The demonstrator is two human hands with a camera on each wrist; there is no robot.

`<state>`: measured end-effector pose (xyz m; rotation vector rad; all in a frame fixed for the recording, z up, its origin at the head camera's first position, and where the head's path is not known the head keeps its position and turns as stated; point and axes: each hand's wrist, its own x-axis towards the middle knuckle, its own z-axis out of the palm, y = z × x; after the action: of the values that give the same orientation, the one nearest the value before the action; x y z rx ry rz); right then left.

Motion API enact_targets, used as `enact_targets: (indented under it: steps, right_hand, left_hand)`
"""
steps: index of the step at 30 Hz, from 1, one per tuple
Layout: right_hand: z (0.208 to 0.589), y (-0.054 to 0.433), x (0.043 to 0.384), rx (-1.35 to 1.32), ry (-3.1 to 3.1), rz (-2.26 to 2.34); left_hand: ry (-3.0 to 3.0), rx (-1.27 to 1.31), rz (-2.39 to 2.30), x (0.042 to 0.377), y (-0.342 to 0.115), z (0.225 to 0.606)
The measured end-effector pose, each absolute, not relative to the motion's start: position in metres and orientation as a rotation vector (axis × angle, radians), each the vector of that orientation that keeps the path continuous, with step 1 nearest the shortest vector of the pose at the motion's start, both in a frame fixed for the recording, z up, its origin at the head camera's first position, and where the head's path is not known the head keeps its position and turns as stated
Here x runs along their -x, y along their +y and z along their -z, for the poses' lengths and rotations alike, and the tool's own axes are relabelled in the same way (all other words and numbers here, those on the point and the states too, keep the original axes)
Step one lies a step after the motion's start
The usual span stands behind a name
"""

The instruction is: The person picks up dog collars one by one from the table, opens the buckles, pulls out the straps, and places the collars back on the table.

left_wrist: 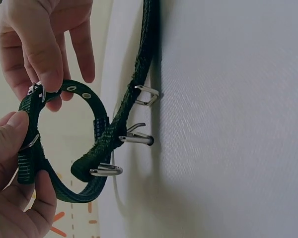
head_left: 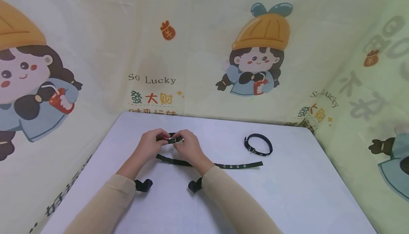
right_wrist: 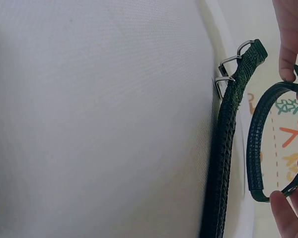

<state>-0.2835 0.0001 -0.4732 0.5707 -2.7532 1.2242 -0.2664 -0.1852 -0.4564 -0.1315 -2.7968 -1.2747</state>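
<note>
Both hands hold a dark buckled collar (head_left: pixel 172 140), bent into a loop above the table's far left part. My left hand (head_left: pixel 149 146) pinches the doubled strap by a metal keeper; in the left wrist view the collar's loop (left_wrist: pixel 69 194) shows metal eyelets. At the upper side of that loop, the thumb and fingers of my right hand (head_left: pixel 190 148) grip the strap near the metal hardware. A second collar (head_left: pixel 238 166) lies stretched out on the table in front of the hands, with its buckle end to the left. The right forearm hides part of it.
A third collar (head_left: pixel 271 145), closed into a ring, lies on the white table (head_left: pixel 287 188) at the right. Black camera mounts (head_left: pixel 144 185) show at both wrists. Printed cloth (head_left: pixel 198 60) hangs behind the table and along its sides.
</note>
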Motion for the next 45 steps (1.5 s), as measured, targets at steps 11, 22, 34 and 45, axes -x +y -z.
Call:
enact_targets:
  steps: [11,22,34,45]
  right_hand:
    - [0.473,0.004,0.279,-0.562,-2.689,-1.272]
    - [0.466,0.010,0.278,-0.497,-2.675,-1.351]
    - [0.459,0.019,0.275,-0.432,-2.698,-1.414]
    - [0.452,0.029,0.270,-0.405,-2.702,-1.475]
  left_hand:
    - [-2.759,0.134,1.300,0.262,-0.181,0.455]
    - [-2.777,0.119,1.331,0.259,-0.176,0.450]
    - [-2.730,0.237,1.248,0.254,-0.171,0.442]
    - [-2.706,0.255,1.247,0.251,-0.168,0.442]
